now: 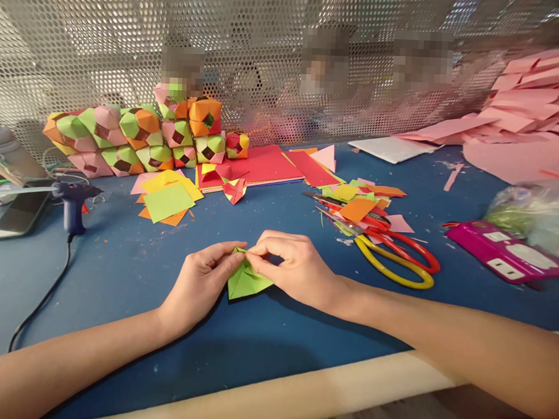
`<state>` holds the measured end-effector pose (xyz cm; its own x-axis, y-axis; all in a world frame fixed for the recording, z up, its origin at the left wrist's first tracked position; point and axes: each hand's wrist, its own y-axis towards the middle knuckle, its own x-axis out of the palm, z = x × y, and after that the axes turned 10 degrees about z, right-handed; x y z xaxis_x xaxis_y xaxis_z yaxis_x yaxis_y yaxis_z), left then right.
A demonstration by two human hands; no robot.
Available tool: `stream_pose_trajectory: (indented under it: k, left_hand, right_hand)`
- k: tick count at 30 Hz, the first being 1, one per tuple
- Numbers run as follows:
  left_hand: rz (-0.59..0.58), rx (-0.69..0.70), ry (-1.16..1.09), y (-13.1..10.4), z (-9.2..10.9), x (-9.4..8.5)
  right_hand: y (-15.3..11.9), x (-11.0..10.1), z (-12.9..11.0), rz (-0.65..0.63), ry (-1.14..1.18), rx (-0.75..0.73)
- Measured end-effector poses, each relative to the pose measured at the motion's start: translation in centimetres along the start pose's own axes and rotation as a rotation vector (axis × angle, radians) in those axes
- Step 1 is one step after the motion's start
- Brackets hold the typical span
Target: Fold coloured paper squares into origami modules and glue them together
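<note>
A green sheet of folding paper [248, 283], creased and partly folded, lies low over the blue table [161, 365]. My left hand [206, 280] pinches its upper left edge between thumb and fingers. On the upper right edge, the thumb and fingertips of my right hand [295, 263] press together on the same paper. The fingertips of both hands nearly meet at the top of the sheet. Part of the right side of the paper is hidden under my right hand. Loose paper squares [170, 201] in green, yellow and orange lie beyond my left hand.
Folded paper balls [139, 126] are stacked along a perforated metal screen [267, 61]. A glue gun [73, 206] and a phone [22, 210] lie left. Scissors [392, 264], paper scraps [358, 208] and a magenta power strip [504, 250] are right. Pink paper [534, 103] is piled at the far right.
</note>
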<state>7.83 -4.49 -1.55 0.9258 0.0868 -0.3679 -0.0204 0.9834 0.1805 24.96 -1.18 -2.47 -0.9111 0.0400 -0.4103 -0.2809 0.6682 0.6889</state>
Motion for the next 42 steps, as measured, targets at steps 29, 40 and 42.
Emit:
stream_pose_trajectory:
  k: [29, 40, 42]
  left_hand:
    - [0.068, 0.054, 0.057, 0.1, -0.1, -0.3]
    - [0.078, -0.037, -0.127, 0.2, -0.4, 0.0]
    - [0.059, -0.046, -0.143, 0.2, -0.4, 0.0]
  right_hand:
    - [0.1, -0.3, -0.5, -0.029, 0.031, 0.032]
    - [0.1, 0.2, 0.5, -0.023, -0.042, 0.076]
    - [0.1, 0.2, 0.5, -0.022, -0.040, 0.064]
